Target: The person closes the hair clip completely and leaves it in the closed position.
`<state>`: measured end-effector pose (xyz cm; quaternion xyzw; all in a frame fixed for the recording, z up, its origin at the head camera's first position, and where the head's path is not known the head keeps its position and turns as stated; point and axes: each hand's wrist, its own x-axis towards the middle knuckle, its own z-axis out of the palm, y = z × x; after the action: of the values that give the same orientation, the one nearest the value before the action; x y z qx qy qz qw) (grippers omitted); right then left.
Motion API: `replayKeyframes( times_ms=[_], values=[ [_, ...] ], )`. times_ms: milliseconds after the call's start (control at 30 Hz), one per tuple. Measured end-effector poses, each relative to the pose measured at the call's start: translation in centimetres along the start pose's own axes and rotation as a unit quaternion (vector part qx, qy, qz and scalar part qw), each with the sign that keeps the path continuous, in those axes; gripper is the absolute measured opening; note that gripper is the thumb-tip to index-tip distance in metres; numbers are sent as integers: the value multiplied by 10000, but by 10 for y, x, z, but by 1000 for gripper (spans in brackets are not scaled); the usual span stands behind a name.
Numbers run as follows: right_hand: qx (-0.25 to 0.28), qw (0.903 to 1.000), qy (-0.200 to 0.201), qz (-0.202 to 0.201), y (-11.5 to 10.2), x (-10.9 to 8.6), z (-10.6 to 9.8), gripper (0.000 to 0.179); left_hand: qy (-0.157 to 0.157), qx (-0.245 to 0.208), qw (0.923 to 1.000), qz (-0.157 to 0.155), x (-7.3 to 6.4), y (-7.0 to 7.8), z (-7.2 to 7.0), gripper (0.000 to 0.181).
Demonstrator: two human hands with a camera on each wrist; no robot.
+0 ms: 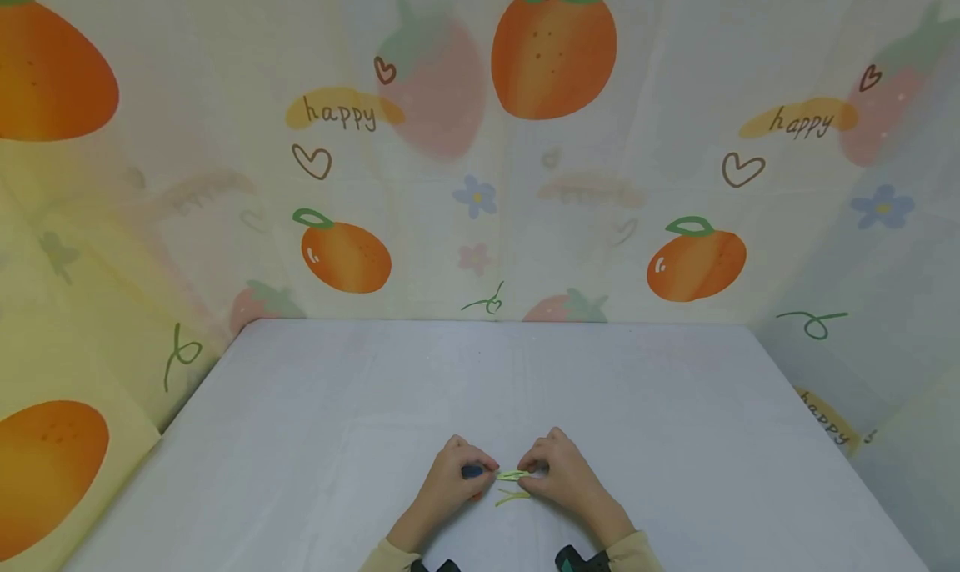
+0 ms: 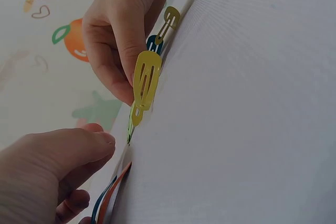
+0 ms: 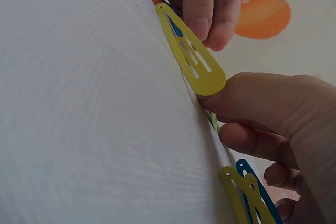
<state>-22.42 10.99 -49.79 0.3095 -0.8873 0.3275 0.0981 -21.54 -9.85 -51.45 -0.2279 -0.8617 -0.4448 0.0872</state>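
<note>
A light green snap hair clip [image 1: 511, 475] lies low between the hands; my right hand [image 1: 566, 476] pinches its right end between thumb and finger. My left hand [image 1: 452, 479] is at the other end, its thumb and forefinger close together. In the left wrist view those fingertips stand slightly apart from the green clip [image 2: 130, 124]. A yellow hair clip [image 3: 211, 83] lies just in front of the green one, near my right thumb. Beside my left hand's lower fingers are an orange clip [image 2: 108, 198] and a blue clip [image 2: 97, 203].
By the right hand lie another yellow clip [image 3: 229, 178] and a second blue clip [image 3: 263, 188], partly overlapping. A white tabletop [image 1: 480, 388] spreads beneath everything. Behind and at the sides hangs a fruit-printed cloth [image 1: 570, 247].
</note>
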Motion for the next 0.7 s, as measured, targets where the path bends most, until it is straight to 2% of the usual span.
replayKeyframes(
  times_ms=[500,700],
  values=[
    [14,10000,-57,4,2,1,2,10,9,-5,10000,34,0,-1,-1,8],
    [128,9996,190,-188,4,0,2,10,25,32,10000,52,0,0,-1,9]
  ],
)
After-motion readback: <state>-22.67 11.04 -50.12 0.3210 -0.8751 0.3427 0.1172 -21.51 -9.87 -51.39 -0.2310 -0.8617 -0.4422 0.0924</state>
